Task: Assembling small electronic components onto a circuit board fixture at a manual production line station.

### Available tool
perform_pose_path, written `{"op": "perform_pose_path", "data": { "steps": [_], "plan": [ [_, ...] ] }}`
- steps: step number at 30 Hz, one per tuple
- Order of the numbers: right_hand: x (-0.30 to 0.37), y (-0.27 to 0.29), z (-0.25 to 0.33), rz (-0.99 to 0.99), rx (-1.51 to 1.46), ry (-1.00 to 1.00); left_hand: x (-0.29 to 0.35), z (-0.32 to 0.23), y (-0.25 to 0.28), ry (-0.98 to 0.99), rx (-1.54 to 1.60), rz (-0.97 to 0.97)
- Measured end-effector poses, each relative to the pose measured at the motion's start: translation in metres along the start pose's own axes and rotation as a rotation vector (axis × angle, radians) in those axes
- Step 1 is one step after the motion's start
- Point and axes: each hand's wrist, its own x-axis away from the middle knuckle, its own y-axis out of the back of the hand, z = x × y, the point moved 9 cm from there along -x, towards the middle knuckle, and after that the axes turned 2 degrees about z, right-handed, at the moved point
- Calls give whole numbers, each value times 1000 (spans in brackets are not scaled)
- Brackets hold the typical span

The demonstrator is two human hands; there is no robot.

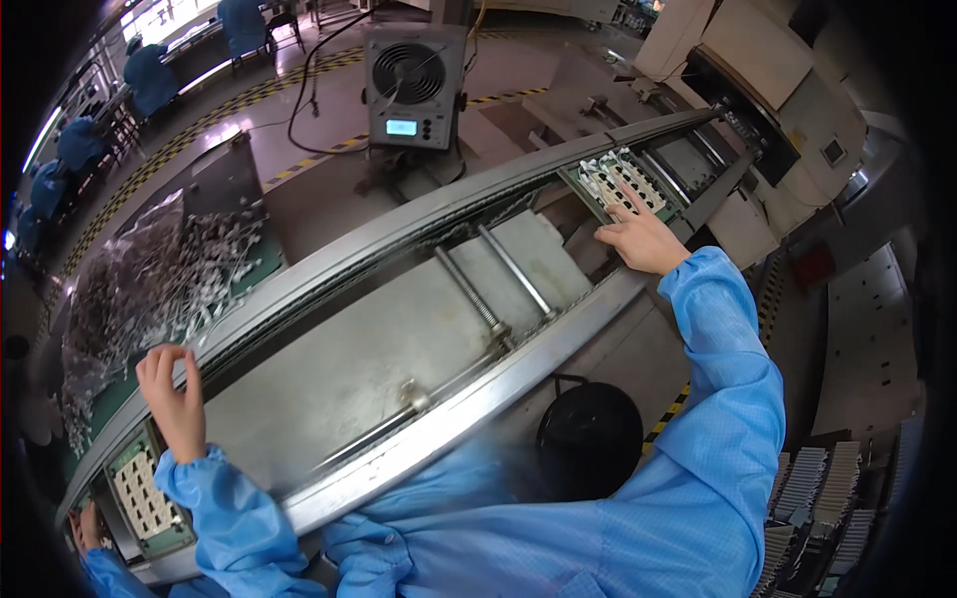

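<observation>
With right hand (641, 239) unclenched, fingers extended on or just over a white-studded board (650, 191) at the conveyor's (389, 460) right end, with left hand (175, 394) half-curled by its far edge toward the left end, near heaped wires (194, 261), impossible to tell whether pinching anything

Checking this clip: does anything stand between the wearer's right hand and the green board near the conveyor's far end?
Nothing visible does. The right hand reaches directly over the green board; whether it presses on it cannot be told.
</observation>
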Motion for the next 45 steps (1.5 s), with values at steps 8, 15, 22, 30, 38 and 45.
{"op": "perform_pose_path", "data": {
  "steps": [8, 15, 22, 30, 38, 45],
  "plan": [
    [41, -49, -111, 74, 18, -153, 4, 2, 15, 64, -88, -11],
    [78, -109, -207, 253, 187, -450, 16, 36, 29, 151, -147, 12],
    [-31, -72, -109, 23, -55, -260, 39, 8, 56, 218, -139, 18],
    [-80, 72, 110, -193, -300, 52, 92, 15, 96, 299, -126, 357],
    [-158, 174, 252, -510, -477, 278, 242, 316, 193, 1307, -632, 480],
    [-233, 200, 330, -493, -615, 419, 283, 359, 182, 1319, -465, 419]
  ]
}}
